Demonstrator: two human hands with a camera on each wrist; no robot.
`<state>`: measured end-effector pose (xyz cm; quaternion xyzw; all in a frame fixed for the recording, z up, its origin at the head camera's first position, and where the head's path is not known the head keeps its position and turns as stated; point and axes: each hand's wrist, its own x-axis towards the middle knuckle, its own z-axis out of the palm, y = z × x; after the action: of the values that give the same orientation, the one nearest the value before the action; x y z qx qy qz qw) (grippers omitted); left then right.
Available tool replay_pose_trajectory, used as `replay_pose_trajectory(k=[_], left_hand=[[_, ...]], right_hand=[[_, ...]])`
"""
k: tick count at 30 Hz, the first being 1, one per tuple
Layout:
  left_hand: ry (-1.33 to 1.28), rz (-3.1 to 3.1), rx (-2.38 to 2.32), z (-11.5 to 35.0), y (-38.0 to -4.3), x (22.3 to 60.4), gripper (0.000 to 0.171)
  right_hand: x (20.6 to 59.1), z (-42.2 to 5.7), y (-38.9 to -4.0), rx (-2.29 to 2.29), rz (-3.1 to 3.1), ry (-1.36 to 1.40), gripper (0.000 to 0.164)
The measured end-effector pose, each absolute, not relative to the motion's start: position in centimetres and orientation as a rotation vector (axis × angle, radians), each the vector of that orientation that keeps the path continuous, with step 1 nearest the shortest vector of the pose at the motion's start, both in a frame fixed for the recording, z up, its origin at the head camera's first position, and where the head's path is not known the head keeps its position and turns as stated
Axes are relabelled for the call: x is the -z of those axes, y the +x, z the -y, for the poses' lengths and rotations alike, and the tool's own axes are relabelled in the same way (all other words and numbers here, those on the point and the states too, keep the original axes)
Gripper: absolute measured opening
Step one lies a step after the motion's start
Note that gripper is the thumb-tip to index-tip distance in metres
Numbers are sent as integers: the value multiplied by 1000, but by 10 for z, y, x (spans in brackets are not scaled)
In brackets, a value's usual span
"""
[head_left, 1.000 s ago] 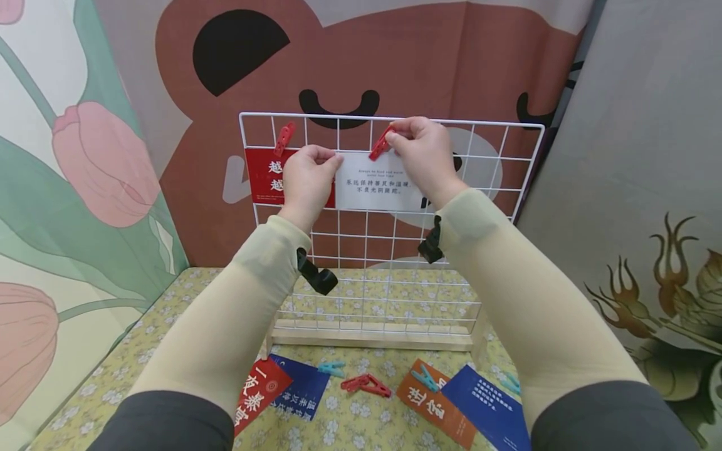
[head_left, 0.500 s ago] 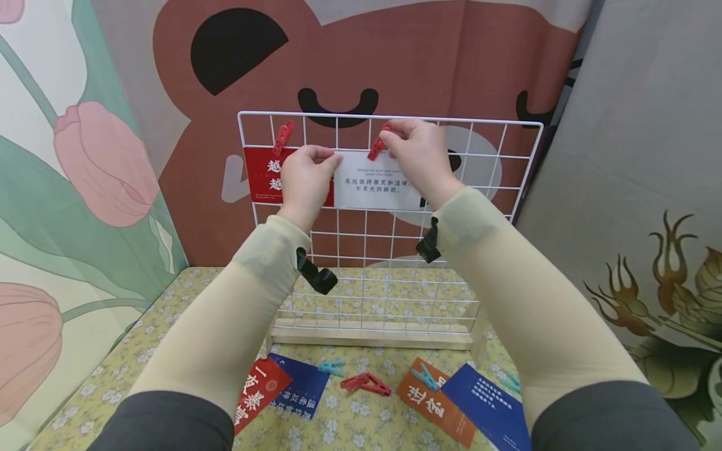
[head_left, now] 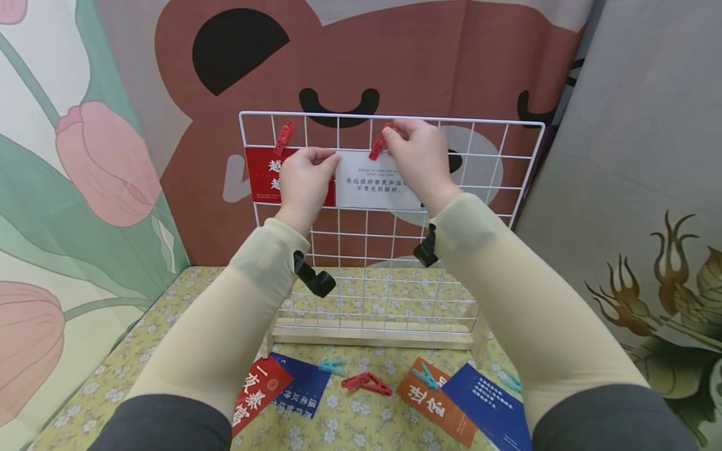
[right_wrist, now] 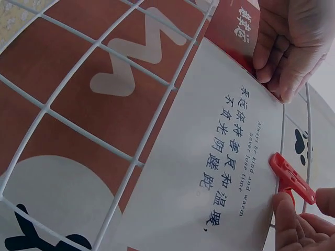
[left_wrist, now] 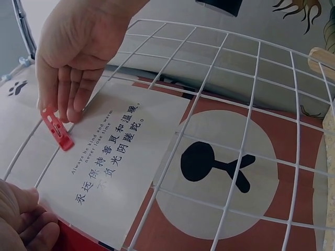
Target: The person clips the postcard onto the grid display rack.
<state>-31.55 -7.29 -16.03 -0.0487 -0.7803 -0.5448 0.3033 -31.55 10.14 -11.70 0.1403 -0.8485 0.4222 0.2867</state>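
Note:
A white card [head_left: 372,195] printed with dark text lies against the white wire grid [head_left: 338,115]. My left hand [head_left: 304,186] pinches the card's upper left corner, beside a red card [head_left: 261,178] fixed under a red clothespin [head_left: 284,139]. At the white card's top edge my right hand [head_left: 420,156] holds another red clothespin [right_wrist: 292,178] by its upper end. In the right wrist view its lower tip overlaps the card's edge. The left wrist view shows this clothespin slanting over the top wire and the card's edge. Part of the white card is hidden behind my right hand.
The grid stands in a wooden base [head_left: 372,337] on a floral tablecloth [head_left: 361,426]. In front lie a red card [head_left: 262,388], two blue cards, an orange card [head_left: 434,407], a pair of red clothespins [head_left: 366,383] and several turquoise ones, including a clothespin [head_left: 331,368] near the base.
My right hand turns slightly at the wrist around the clothespin and covers more of the white card's right side. My left hand stays at the corner, nearly still.

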Motion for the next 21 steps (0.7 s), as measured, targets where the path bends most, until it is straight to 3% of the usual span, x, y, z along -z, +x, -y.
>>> replay_pose_trajectory(k=[10,21], left_hand=[[-252,1972,1435,77,-310,174,28],[-332,1889,1454,86,-307,203,36]], right_hand=[[136,-109,-316,-1142,2073,411,32],[179,-124,-315,-1222,1907,549,39]])
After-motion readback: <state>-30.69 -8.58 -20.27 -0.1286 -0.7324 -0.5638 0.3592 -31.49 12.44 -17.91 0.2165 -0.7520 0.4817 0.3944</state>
